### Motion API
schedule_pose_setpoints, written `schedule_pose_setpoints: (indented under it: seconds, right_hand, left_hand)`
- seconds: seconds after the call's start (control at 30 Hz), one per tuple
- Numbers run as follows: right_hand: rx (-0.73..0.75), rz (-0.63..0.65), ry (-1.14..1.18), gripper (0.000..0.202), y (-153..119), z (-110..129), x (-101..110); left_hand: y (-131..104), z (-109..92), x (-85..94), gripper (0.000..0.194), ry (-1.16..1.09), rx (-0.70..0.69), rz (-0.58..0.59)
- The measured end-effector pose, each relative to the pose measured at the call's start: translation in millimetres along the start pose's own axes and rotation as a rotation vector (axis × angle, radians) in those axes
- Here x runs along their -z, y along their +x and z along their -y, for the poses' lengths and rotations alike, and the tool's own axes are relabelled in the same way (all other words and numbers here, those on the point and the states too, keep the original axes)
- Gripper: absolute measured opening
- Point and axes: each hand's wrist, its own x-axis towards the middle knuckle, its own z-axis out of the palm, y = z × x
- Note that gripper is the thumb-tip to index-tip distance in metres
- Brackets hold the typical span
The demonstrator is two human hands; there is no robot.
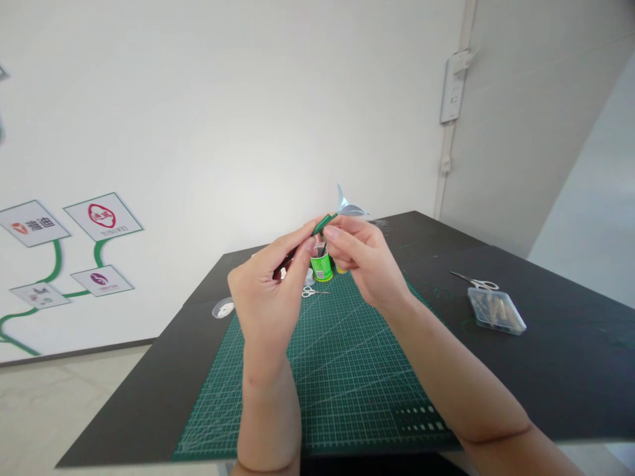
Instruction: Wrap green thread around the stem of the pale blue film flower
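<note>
Above the far part of the mat, both hands are raised together at a small artificial flower with pale blue, pointed petals (351, 210). My left hand (275, 284) is closed, its thumb and fingers around a narrow green stem-like piece (321, 225). Close beside it, my right hand (364, 254) pinches the green part just under the petals. Whether that green part is a stem or wrapped tape I cannot tell. The fingers cover much of it. Behind the hands stands a bright green can (323, 269) with dark sticks or tools in it.
A green gridded cutting mat (347, 377) lies on the black table (546, 383). White-handled scissors (308, 291) rest near the can, with a small clear dish (222, 308) to the left. At right are more scissors (482, 284) and a clear box (496, 312). A white wall (223, 119) rises behind.
</note>
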Motion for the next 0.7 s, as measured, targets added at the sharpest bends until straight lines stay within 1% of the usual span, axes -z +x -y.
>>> schedule_pose_setpoints:
  seconds: [0.17, 0.3, 0.37, 0.57, 0.7]
  right_hand:
    - [0.040, -0.045, -0.001, 0.020, 3, -5, 3]
    - [0.137, -0.082, -0.075, 0.011, 3, -5, 2]
    - [0.160, -0.093, -0.135, 0.009, 3, -4, 3]
    - [0.103, -0.100, -0.287, 0.012, 0, -1, 11]
    - [0.029, -0.049, -0.311, 0.020, -2, 5, 13]
  left_hand:
    - [2, 6, -3.6, 0.020, -0.008, 0.019, -0.032]
    - [2, 6, -2.8, 0.019, 0.000, 0.048, -0.027]
    - [2, 5, -2.6, 0.017, 0.012, 0.062, -0.026]
    - [4, 5, -1.4, 0.008, 0.060, 0.079, -0.033]
    - [6, 8, 3.8, 0.006, 0.082, 0.082, -0.005]
